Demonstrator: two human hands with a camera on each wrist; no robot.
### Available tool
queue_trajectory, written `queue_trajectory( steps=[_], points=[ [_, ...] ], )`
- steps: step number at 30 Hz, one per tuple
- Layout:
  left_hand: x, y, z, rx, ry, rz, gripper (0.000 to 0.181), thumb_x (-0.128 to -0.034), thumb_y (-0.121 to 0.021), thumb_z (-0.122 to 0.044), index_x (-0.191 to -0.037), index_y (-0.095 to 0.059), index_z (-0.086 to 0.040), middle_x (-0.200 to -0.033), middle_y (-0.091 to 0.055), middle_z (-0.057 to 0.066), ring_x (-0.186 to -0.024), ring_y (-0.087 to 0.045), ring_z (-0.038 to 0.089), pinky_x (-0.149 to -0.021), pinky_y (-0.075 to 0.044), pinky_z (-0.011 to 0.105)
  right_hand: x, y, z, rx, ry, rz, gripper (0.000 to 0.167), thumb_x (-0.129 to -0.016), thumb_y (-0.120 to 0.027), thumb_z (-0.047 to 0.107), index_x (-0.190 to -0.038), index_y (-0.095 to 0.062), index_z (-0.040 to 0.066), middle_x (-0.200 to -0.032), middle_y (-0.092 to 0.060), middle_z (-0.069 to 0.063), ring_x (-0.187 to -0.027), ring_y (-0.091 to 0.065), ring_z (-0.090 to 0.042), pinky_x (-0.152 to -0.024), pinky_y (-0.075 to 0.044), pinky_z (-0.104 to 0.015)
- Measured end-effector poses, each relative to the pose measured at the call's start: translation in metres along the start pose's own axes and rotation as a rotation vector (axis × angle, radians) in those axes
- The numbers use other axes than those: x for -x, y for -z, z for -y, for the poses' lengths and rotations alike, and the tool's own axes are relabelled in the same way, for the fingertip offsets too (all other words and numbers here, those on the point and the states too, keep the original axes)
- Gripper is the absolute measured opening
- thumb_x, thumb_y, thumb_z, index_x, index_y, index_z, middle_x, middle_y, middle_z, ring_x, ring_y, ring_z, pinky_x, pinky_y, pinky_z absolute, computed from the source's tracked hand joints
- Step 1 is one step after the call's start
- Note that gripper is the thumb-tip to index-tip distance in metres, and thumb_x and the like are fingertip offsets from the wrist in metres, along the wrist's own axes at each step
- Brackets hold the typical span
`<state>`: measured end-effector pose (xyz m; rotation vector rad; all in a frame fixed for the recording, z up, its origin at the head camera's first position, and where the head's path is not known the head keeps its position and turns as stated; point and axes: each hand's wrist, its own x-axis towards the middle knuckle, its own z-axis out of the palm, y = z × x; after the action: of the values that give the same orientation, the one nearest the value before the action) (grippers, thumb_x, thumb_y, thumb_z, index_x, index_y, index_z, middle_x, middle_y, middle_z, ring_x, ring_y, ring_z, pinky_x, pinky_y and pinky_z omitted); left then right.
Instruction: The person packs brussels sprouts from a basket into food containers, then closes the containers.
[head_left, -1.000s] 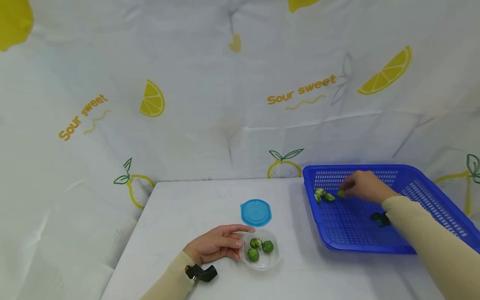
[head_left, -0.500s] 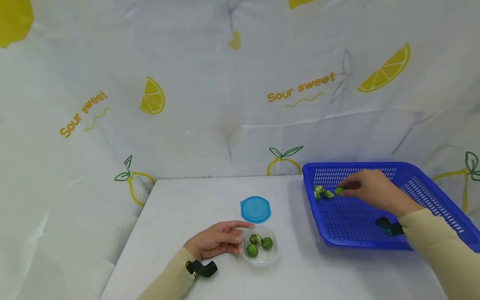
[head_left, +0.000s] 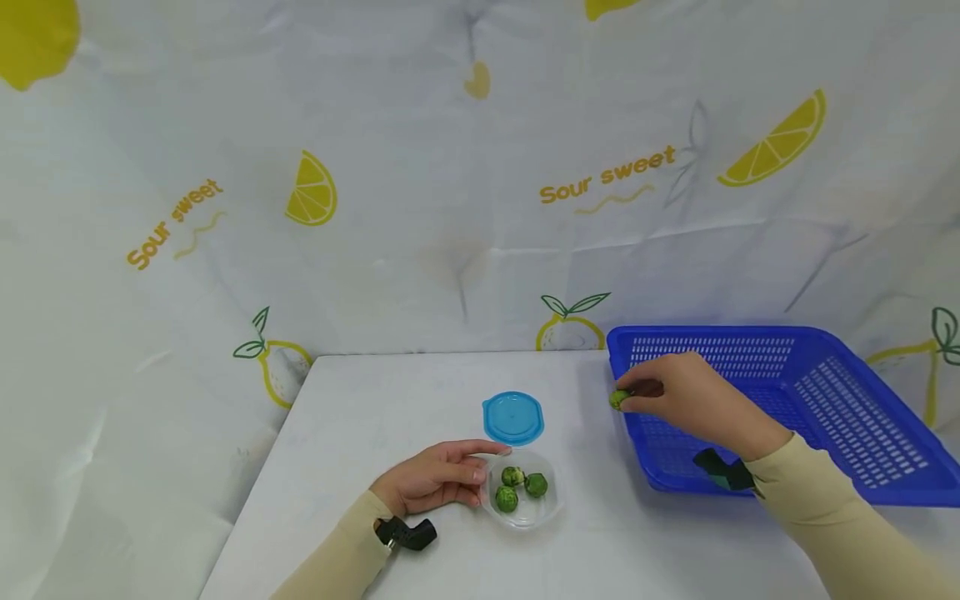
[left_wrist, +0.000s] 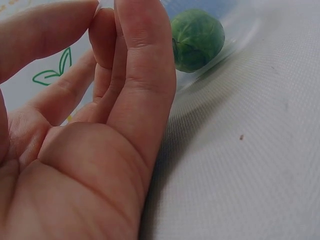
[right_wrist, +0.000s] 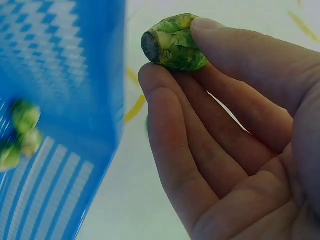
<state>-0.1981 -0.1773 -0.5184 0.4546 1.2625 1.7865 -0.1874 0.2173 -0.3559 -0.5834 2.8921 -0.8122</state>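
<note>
My right hand (head_left: 693, 404) pinches a green Brussels sprout (head_left: 618, 399) between thumb and fingertips, over the left rim of the blue basket (head_left: 862, 337). Its cut stem end shows in the right wrist view, where the basket wall (right_wrist: 107, 65) stands to the left. Thumb and fingers of my left hand (head_left: 438, 479) hold the left edge of a small clear plastic container (head_left: 528, 522) on the table. Several Brussels sprouts (head_left: 506, 499) sit inside it. Through the container's side, the left wrist view shows one sprout (left_wrist: 197, 40) beyond my fingers.
A blue lid (head_left: 513, 418) lies on the white table (head_left: 375, 408) just behind the container. More sprouts (right_wrist: 22, 132) remain in the basket, seen blurred in the right wrist view. Behind the table hangs a lemon-print cloth (head_left: 420, 208).
My right hand has lifted a Brussels sprout from the basket floor and carried it left to the basket's rim. My left hand keeps its hold on the container.
</note>
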Motion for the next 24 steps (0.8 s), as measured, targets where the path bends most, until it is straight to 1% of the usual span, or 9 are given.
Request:
queue_trajectory(
  steps=[2, 6, 11, 14, 17, 19, 24],
  points=[
    [0.000, 0.000, 0.000, 0.003, 0.004, -0.003, 0.060, -0.1067, -0.065, -0.009, -0.163, -0.047, -0.008, -0.097, -0.066, -0.003, -0.089, -0.076, 0.008, -0.088, -0.066, 0.026, -0.004, -0.007, 0.009, -0.021, 0.005, 0.011, 0.020, -0.096, -0.083, 0.019, -0.115, -0.083, 0.012, -0.100, -0.081, 0.006, -0.090, -0.075, -0.008, -0.079, -0.066, -0.032],
    [0.001, 0.000, 0.000, 0.002, 0.020, -0.012, 0.060, -0.1066, -0.066, -0.011, -0.164, -0.046, -0.009, -0.098, -0.067, -0.003, -0.088, -0.076, 0.008, -0.088, -0.066, 0.027, -0.009, -0.023, 0.026, -0.072, 0.041, 0.028, 0.019, -0.096, -0.084, 0.018, -0.114, -0.083, 0.013, -0.100, -0.080, 0.007, -0.089, -0.074, -0.005, -0.077, -0.064, -0.027],
    [-0.001, 0.000, 0.000, 0.003, 0.040, -0.026, 0.060, -0.1072, -0.067, -0.013, -0.163, -0.047, -0.011, -0.097, -0.069, -0.003, -0.089, -0.075, 0.009, -0.090, -0.066, 0.027, -0.012, -0.045, 0.045, -0.128, 0.098, 0.053, 0.018, -0.095, -0.084, 0.018, -0.113, -0.083, 0.015, -0.098, -0.079, 0.009, -0.088, -0.073, -0.002, -0.076, -0.061, -0.022],
    [-0.001, 0.000, 0.000, 0.003, 0.042, -0.030, 0.060, -0.1071, -0.067, -0.015, -0.163, -0.047, -0.011, -0.097, -0.070, -0.003, -0.089, -0.075, 0.009, -0.090, -0.066, 0.027, -0.013, -0.060, 0.055, -0.135, 0.148, 0.073, 0.018, -0.095, -0.084, 0.017, -0.113, -0.083, 0.015, -0.098, -0.078, 0.010, -0.087, -0.071, 0.000, -0.076, -0.061, -0.020],
    [-0.001, 0.000, 0.000, 0.002, 0.036, -0.028, 0.061, -0.1066, -0.068, -0.016, -0.163, -0.047, -0.011, -0.097, -0.070, -0.003, -0.089, -0.075, 0.008, -0.089, -0.066, 0.027, -0.012, -0.075, 0.063, -0.131, 0.198, 0.086, 0.018, -0.094, -0.085, 0.015, -0.111, -0.082, 0.015, -0.097, -0.078, 0.011, -0.087, -0.070, 0.001, -0.076, -0.061, -0.020],
    [-0.001, 0.000, 0.000, 0.005, 0.032, -0.023, 0.061, -0.1065, -0.068, -0.016, -0.164, -0.047, -0.011, -0.098, -0.070, -0.003, -0.089, -0.075, 0.009, -0.089, -0.066, 0.027, -0.011, -0.084, 0.067, -0.132, 0.226, 0.091, 0.018, -0.093, -0.086, 0.014, -0.110, -0.082, 0.014, -0.097, -0.077, 0.010, -0.086, -0.070, 0.000, -0.076, -0.062, -0.023],
    [-0.001, 0.001, 0.000, 0.010, 0.021, -0.009, 0.061, -0.1070, -0.067, -0.013, -0.164, -0.045, -0.010, -0.099, -0.068, -0.002, -0.089, -0.075, 0.009, -0.088, -0.066, 0.026, -0.008, -0.103, 0.073, -0.155, 0.239, 0.122, 0.019, -0.091, -0.087, 0.012, -0.109, -0.082, 0.013, -0.098, -0.078, 0.009, -0.087, -0.068, 0.002, -0.079, -0.065, -0.031]
  ],
)
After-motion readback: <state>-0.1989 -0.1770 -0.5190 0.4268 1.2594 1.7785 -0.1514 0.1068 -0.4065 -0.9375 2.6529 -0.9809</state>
